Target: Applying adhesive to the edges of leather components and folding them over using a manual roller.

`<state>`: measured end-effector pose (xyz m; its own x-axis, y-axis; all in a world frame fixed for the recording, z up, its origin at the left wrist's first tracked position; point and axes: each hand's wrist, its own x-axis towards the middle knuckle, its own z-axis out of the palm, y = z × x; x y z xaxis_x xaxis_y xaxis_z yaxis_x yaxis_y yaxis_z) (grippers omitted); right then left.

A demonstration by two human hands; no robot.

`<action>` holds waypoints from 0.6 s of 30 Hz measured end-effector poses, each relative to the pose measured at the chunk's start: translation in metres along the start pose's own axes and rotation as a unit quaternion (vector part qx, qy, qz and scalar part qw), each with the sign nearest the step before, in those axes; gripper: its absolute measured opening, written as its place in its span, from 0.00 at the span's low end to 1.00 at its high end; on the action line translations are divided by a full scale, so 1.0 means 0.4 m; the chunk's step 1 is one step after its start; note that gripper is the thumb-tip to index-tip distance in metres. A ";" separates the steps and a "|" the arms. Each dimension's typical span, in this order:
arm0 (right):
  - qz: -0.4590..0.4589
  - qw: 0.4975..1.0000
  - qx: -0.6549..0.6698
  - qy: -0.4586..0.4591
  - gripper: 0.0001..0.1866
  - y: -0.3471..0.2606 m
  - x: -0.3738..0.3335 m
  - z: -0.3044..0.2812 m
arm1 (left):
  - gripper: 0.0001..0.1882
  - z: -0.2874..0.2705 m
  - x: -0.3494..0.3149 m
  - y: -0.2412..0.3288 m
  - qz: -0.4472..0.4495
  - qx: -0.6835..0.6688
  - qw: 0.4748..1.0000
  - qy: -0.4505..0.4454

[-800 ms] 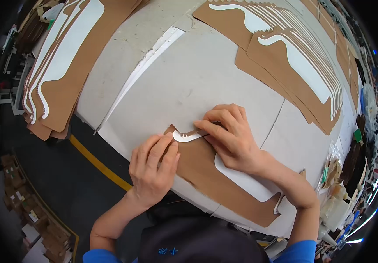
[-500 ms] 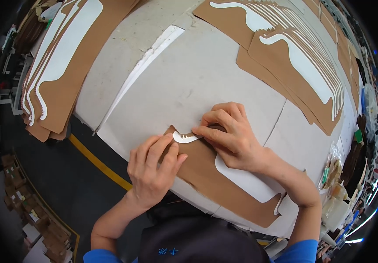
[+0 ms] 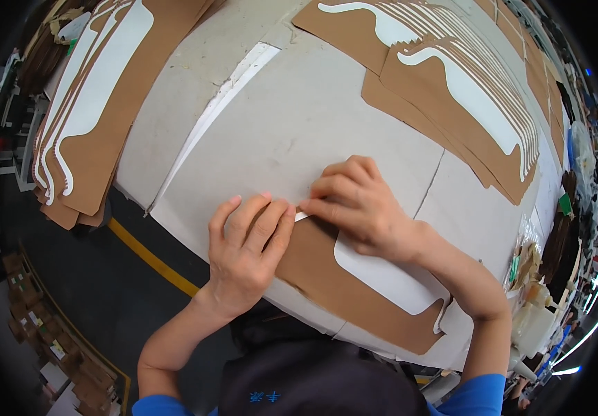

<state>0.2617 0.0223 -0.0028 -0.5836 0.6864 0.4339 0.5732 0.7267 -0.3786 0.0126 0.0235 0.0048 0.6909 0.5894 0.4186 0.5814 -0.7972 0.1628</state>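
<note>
A brown sheet point(image 3: 327, 267) with a white curved shape point(image 3: 382, 277) on it lies slantwise at the near edge of the table. My left hand point(image 3: 243, 243) rests over the sheet's left end, fingers stretched out and lying flat, hiding the curl of the white shape there. Just to its right, my right hand point(image 3: 365, 208) has thumb and fingertips pinched at the narrow white strip point(image 3: 302, 216) along the sheet's upper edge. What exactly lies between those fingertips is partly hidden. The white shape's wide part shows below my right wrist.
Brown sheets with white shapes point(image 3: 91, 104) overlap at the far left. Another fanned stack point(image 3: 479, 97) lies at the far right. A white strip point(image 3: 219, 104) runs along a slit in the grey table cover point(image 3: 278, 132). Cartons point(image 3: 56, 340) stand on the floor, lower left.
My left fingers have slid forward and now cover the curled white end that showed before. My right hand stays pinched close beside them. The whole view has shifted slightly.
</note>
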 end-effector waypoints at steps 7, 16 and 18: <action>0.057 0.997 0.057 0.002 0.17 0.014 -0.019 -0.030 | 0.18 -0.006 0.029 0.012 -0.027 -0.049 0.998 -0.028; -0.038 0.991 -0.115 -0.061 0.18 -0.039 -0.055 -0.036 | 0.17 0.004 0.026 0.032 0.053 0.012 0.998 -0.028; 0.050 0.999 -0.020 -0.010 0.23 -0.059 -0.073 -0.077 | 0.18 -0.004 0.025 0.030 0.076 0.009 0.997 -0.032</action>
<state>0.2829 -0.0158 0.0185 -0.5335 0.7558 0.3796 0.6511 0.6535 -0.3861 0.0259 0.0197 0.0121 0.7966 0.4702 0.3800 0.4756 -0.8754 0.0862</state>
